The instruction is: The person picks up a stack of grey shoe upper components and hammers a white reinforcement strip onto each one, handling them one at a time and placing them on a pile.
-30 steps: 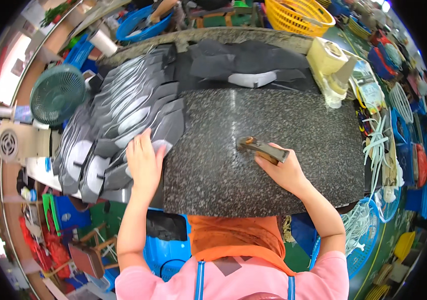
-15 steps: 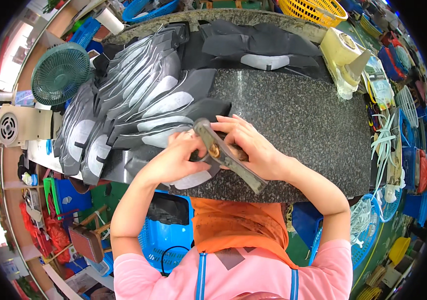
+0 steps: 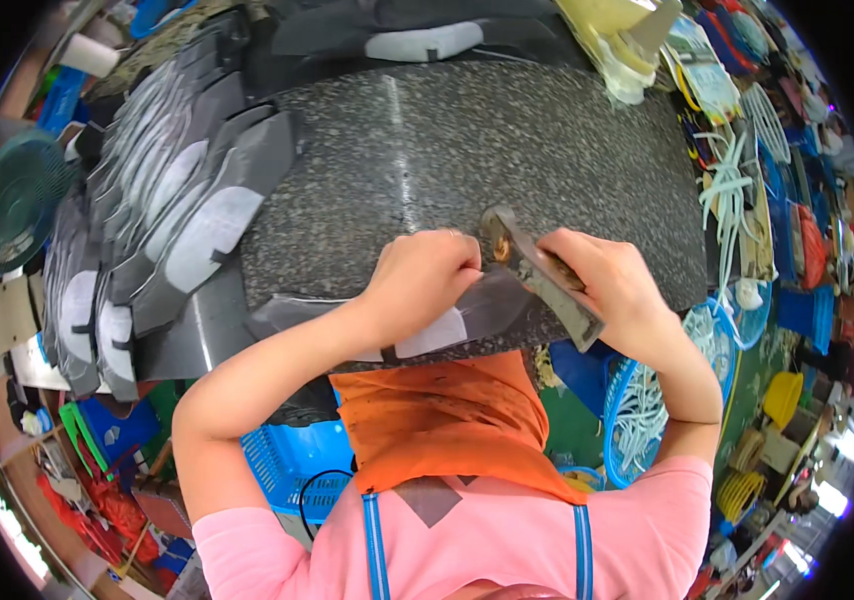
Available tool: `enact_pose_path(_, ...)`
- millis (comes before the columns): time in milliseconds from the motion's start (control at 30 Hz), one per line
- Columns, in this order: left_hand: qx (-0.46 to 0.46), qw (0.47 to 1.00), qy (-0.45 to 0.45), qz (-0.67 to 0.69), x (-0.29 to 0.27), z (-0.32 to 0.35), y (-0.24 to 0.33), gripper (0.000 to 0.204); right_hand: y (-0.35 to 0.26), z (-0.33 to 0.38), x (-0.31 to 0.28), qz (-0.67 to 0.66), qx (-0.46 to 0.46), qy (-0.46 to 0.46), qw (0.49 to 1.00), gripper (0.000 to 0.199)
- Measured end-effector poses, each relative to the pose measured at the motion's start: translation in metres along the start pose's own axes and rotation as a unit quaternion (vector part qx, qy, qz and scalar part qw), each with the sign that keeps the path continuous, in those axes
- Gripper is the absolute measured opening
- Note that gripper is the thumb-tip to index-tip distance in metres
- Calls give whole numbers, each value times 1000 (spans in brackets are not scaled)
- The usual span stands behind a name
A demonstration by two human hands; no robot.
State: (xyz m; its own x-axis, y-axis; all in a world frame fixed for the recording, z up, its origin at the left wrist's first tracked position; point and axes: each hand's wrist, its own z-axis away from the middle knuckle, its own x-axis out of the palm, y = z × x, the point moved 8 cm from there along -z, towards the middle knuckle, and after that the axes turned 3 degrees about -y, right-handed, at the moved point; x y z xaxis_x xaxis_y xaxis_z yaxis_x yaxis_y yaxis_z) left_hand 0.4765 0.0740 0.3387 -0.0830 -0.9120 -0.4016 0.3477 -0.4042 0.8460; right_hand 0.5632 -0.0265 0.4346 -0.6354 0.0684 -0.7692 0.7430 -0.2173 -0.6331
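My right hand (image 3: 612, 285) is closed around the handle of a hammer (image 3: 552, 285), whose worn metal head is tilted over the stone slab. Below the hammer lies a flat black piece of material (image 3: 502, 300) with a pale grey patch, near the slab's front edge. My left hand (image 3: 422, 280) is closed at the far edge of this piece, its fingertips mostly hidden. To the left, similar black pieces with pale patches (image 3: 197, 235) overlap in rows.
The speckled stone slab (image 3: 347, 170) spans the middle. More black material (image 3: 337, 35) lies along its far side, beside a cream-coloured dispenser (image 3: 612, 40). Pale strips (image 3: 732, 200) hang at the right. A green fan (image 3: 17, 200) stands left, and a blue basket (image 3: 287, 460) is below.
My view has shifted, so the slab and piles appear further left and higher. My hands have moved apart, the hammer going right with my right hand. The black piece shows more between them.
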Motion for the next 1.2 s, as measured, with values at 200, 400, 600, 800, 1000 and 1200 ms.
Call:
enact_pose_path(200,203,943,168,-203,3,7,32,12,29,28,11,89,67,-118,987,23)
enact_pose_path(400,257,905,119,-317,14,16,43,15,46,20,10,21,180,-143,973,16)
enact_pose_path(600,162,963,144,-161,-6,21,21,21,39,13,30,83,48,-115,989,13)
enact_pose_path(800,238,880,152,-381,21,47,36,20,20,7,31,64,11,-72,995,11)
enact_pose_path(1000,210,905,175,-326,16,60,29,18,19,0,41,89,34,-125,988,17)
enact_pose_path(1200,-27,972,62,-225,-14,28,-9,23,28,15,22,43,73,-74,994,17)
